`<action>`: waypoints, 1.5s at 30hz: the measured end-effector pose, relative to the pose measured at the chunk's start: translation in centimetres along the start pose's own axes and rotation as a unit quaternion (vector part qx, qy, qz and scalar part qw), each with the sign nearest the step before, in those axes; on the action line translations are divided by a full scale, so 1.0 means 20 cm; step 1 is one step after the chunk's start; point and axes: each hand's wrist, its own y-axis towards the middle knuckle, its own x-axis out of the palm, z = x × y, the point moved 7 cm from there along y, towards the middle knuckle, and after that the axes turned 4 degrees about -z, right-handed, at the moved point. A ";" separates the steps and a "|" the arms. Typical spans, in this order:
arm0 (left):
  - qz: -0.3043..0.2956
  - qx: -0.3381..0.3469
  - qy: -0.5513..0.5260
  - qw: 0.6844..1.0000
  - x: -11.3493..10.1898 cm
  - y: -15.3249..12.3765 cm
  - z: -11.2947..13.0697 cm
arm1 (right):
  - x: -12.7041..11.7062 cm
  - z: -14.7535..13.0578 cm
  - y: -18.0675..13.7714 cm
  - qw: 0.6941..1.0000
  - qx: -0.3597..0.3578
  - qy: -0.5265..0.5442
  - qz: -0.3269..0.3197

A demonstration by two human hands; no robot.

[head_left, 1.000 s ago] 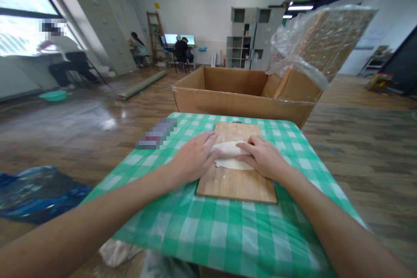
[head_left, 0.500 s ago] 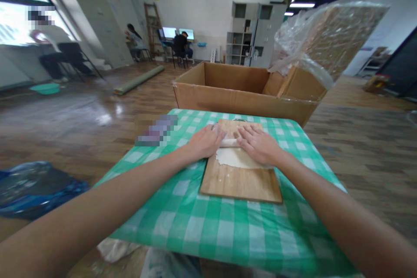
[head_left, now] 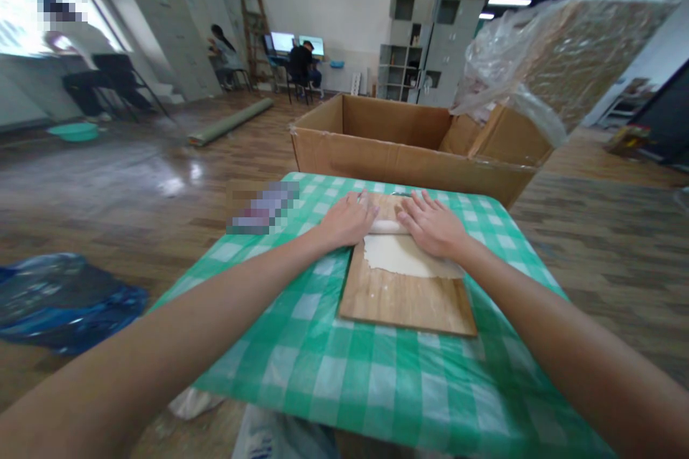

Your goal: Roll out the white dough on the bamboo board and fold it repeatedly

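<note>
A wooden cutting board (head_left: 403, 301) lies on a table covered with a green and white checked cloth (head_left: 334, 373). A flat sheet of white dough (head_left: 406, 258) rests on the board's far half. A pale rolling pin (head_left: 386, 226) lies across the dough's far edge. My left hand (head_left: 347, 219) presses flat on the pin's left end, fingers stretched out. My right hand (head_left: 433, 226) presses flat on the pin's right end, fingers spread.
An open cardboard box (head_left: 409, 158) stands just beyond the table, with a plastic-wrapped package (head_left: 565, 57) leaning over its right side. Blue plastic (head_left: 59, 297) lies on the wooden floor at the left. People sit at desks far back and by the left window.
Both hands have pushed the rolling pin away from me across the board. The dough, bunched under the hands before, now lies flat behind the pin.
</note>
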 end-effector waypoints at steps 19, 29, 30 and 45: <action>-0.018 -0.036 -0.064 0.997 -0.05 -0.17 0.08 | -0.03 -0.09 -0.13 0.999 -0.024 0.022 -0.016; -0.035 -0.110 -0.121 0.986 0.04 0.05 -0.12 | 0.04 0.01 0.06 0.999 -0.025 0.028 -0.030; -0.035 -0.111 -0.118 0.986 0.03 0.06 -0.11 | 0.04 0.01 0.07 0.999 -0.023 0.019 -0.032; 0.008 -0.010 -0.100 0.995 -0.08 -0.32 0.14 | -0.07 -0.21 -0.34 1.000 0.008 -0.007 -0.009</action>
